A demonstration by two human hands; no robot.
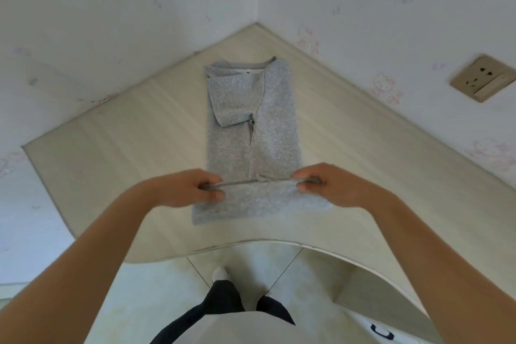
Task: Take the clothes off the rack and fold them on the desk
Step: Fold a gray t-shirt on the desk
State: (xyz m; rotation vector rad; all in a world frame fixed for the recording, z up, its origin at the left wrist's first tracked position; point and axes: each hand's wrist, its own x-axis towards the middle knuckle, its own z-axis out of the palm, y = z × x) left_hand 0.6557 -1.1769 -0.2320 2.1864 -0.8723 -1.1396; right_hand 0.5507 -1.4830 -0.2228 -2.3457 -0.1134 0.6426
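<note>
While I stand at the curved front edge of the pale wooden desk [125,134], the grey shirt [251,120] lies lengthwise on it. Its collar points toward the corner where the two walls meet, and its sides and one sleeve are already folded inward. My left hand [184,188] pinches the shirt's near end with fingers and thumb curled round the fabric. My right hand [329,186] grips the same end on the other side, and the cloth edge runs taut between them, lifted just off the desk. A fold of grey fabric below that edge rests on the wood.

There is a tiny dark speck inside the neckline, too small to read. On the wall to my right, faint pink cartoon cat figures [385,86] are printed near a beige wall socket [481,78]. A dark curved mark [381,332], perhaps part of a letter, shows on my white top. I cannot read it.
</note>
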